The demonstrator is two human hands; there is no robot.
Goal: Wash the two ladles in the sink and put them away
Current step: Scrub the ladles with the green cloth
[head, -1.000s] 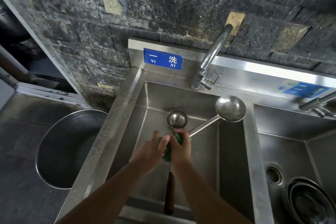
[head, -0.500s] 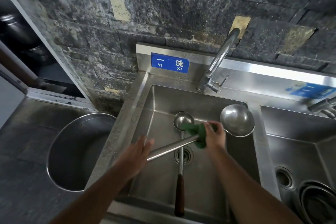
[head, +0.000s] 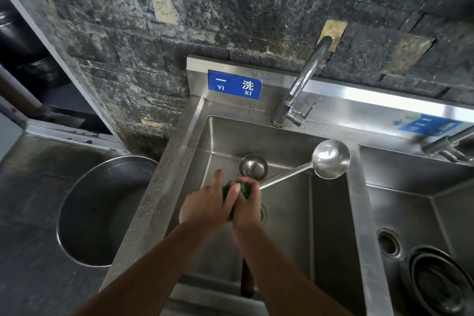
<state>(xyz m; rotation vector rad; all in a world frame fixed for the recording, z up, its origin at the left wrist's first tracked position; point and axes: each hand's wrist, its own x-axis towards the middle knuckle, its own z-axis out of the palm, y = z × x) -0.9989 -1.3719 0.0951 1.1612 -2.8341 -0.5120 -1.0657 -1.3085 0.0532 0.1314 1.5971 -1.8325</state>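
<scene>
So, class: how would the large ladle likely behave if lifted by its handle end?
Probably stiff: the large ladle has a straight steel shaft. Likely front-heavy, with its wide bowl far out. Possibly slippery; the sink rim shows droplets.

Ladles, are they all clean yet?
Not yet. Nothing is put away: both ladles are in the sink. The right hand grips a scrubber on the handle of the big ladle, left hand alongside. The small ladle lies untouched; rinsing and putting away remain.

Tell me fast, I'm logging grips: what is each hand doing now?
Left hand: thumb on the green scrubber; grip cannot be told.
Right hand: closed round the green scrubber on the large ladle.
</scene>
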